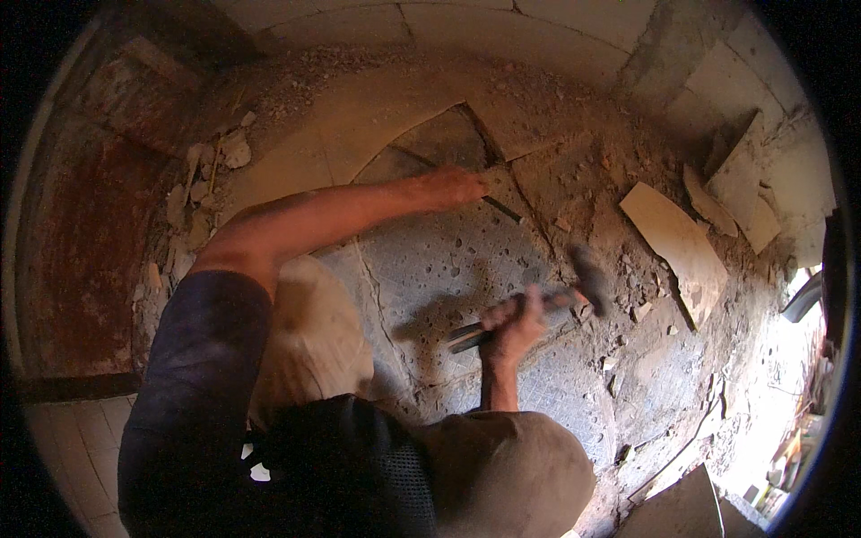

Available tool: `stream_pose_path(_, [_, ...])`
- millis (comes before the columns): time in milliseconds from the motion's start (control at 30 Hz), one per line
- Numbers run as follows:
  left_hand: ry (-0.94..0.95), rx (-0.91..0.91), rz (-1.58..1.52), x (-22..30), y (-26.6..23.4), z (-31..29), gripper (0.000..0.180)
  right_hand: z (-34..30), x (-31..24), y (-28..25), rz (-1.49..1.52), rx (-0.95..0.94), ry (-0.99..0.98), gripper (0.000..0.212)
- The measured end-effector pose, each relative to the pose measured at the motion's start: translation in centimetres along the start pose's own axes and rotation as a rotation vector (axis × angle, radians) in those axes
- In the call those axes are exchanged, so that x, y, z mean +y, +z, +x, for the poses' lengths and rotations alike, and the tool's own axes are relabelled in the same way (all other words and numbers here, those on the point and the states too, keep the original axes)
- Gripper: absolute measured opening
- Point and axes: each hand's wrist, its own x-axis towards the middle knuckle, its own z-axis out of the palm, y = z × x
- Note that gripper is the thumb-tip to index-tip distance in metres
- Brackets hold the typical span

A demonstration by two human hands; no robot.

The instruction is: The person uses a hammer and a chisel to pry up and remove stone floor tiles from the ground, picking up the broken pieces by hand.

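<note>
My left hand reaches across to the middle of the floor, its fingers closed around a thin dark chisel. One end of the chisel sticks out toward the lower right; my fingers hide the other end. Nearer to me, my right hand grips a hammer by its dark handle. The hammer head is smeared by motion and is apart from the chisel. Under both hands lies a grey, pitted floor surface with cracks and seams. Just beyond my left hand a dark exposed slab borders a tan tile layer.
A loose broken tile lies to the right among rubble. More tile pieces lean by the right wall. Debris is heaped at the left, beside a reddish-brown panel. Another tile slab sits at the lower right.
</note>
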Motion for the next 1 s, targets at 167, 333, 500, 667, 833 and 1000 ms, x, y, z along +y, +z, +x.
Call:
stream_pose_path(167, [0.000, 0.117, 0.025, -0.8, 1.1, -0.9, 0.022, -1.4, 0.2, 0.5, -0.102, -0.225, 0.314, 0.036])
stream_pose_path(333, [0.010, 0.083, 0.063, 0.4, 0.5, -0.8, 0.024, -1.7, -1.4, -0.9, 0.050, -0.129, 0.173, 0.033])
stream_pose_path(500, [0.005, 0.082, 0.079, -3.1, 1.5, -2.6, 0.025, -1.1, 1.4, 1.4, -0.111, -0.299, 0.289, 0.030])
stream_pose_path(667, [-0.174, -0.053, 0.041, -1.1, -2.7, -1.2, 0.029, 0.7, 1.7, -3.6, -0.583, -0.293, 0.089, 0.024])
stream_pose_path(833, [-0.609, 0.440, -0.157, -5.4, -12.9, -5.5, 0.035, 1.6, -2.4, -4.3, -1.334, -0.353, -0.374, 0.014])
stream_pose_path(1000, [-0.721, 0.841, -0.267, -11.9, -15.5, -13.7, 0.045, 5.0, -0.3, -5.7, -1.785, -0.430, -0.437, 0.028])
